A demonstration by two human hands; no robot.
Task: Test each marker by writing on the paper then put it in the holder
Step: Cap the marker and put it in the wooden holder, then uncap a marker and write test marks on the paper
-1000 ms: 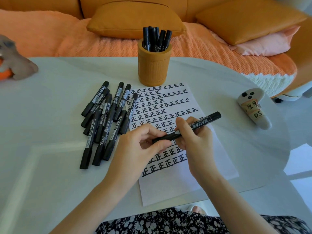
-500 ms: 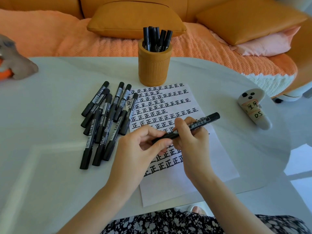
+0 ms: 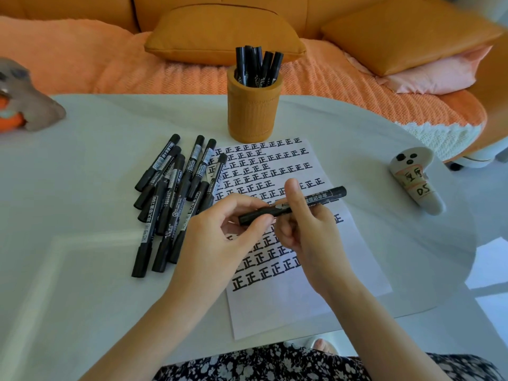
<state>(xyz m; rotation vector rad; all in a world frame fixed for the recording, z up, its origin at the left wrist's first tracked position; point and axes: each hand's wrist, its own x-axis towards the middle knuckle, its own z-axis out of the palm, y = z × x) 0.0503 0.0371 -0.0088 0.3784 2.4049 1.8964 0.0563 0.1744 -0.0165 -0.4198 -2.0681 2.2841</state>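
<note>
Both hands are on one marker [image 3: 321, 198], held in the air just over the middle of the paper [image 3: 275, 312]. The marker is near horizontal, with its right end tilted slightly up and away. Left hand [image 3: 217, 237] pinches the marker's left end between thumb and curled fingers. Right hand [image 3: 305, 229] grips the barrel mid-length with the fingers wrapped under it and the thumb sticking straight up. The tip is not on the paper (cap on or off: cannot tell, the left end is hidden by fingers). The paper lies flat on the tabletop [image 3: 82, 270], angled a bit, with rows of the same black character covering most of it and the bottom strip bare. The holder [image 3: 254, 114], an orange-brown cup, stands upright at the paper's far edge, touching or just beside it. It carries a bunch of black markers [image 3: 258, 67] standing on end. A loose pile of black markers [image 3: 170, 196] lies on the tabletop left of the paper, overlapping each other, and the rightmost ones lap onto the paper's left edge. A white ghost-shaped object [image 3: 415, 182] with handwritten labels lies at the right, well apart from the paper. A grey toy [image 3: 27, 105] sits at the far left edge. An orange sofa [image 3: 96, 64] with cushions stands behind the tabletop.
</note>
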